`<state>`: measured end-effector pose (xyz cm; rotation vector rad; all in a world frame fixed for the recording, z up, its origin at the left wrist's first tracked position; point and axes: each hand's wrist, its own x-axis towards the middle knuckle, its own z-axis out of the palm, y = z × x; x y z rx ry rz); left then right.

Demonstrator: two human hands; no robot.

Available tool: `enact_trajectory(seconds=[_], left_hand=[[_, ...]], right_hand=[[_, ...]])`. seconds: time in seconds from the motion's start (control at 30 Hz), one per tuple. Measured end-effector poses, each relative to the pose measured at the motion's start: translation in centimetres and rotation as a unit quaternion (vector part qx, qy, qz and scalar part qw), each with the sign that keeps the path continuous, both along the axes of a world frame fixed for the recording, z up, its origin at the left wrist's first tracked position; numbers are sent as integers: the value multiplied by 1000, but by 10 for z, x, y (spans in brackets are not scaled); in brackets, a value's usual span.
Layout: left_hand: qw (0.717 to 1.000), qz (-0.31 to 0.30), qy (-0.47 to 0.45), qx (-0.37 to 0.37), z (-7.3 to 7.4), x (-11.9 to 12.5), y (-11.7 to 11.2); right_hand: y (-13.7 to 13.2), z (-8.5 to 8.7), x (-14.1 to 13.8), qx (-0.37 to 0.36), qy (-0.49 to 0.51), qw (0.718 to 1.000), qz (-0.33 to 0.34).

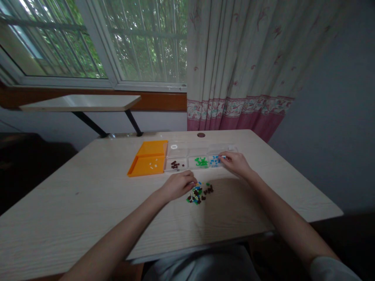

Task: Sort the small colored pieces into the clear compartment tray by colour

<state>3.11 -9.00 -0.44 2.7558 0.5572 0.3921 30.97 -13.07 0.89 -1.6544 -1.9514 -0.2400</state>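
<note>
Nearest you, one mixed pile of small pieces point(198, 195) lies jumbled on the desk point(164, 222), too tangled to count. Your left hand point(179, 185) has its fingers bunched narrow at the pile's far left edge; you cannot tell whether they grip anything. Beyond, a left-to-right row holds four colour groups: white pieces point(156, 165) in an orange tray point(141, 168), then brown pieces point(174, 165), green pieces point(201, 162) and blue pieces point(215, 160), partly hidden by your right hand point(233, 161), fingers narrow, grip unclear.

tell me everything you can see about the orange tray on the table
The orange tray looks like smooth, slightly shiny plastic, with low walls and a ridge parting it into near and far sections. It lies flat on the table, open side up, just left of the clear divided tray; whether they are joined is unclear. A few small white pieces lie scattered in its near section. The left hand is close by but apart from it.
</note>
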Motion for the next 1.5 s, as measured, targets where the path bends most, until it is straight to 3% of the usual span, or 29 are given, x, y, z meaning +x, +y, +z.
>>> enact_trajectory(seconds=[0.17, 0.4, 0.77, 0.93, 1.5], left_hand=[[1000, -1, 5, 6, 1, -2, 1], [1000, 3, -1, 12, 0, -1, 1], [999, 6, 10, 34, -1, 0, -1], [999, 10, 24, 47, -1, 2, -1], [994, 43, -87, 47, 4, 5, -4]], right_hand=[[7, -9, 9, -33, 7, 999, -36], [7, -8, 6, -38, 18, 998, -51], [-9, -13, -53, -84, -48, 987, 126], [-13, -19, -63, -75, -52, 978, 187], [-14, -22, -69, -36, -41, 979, 195]])
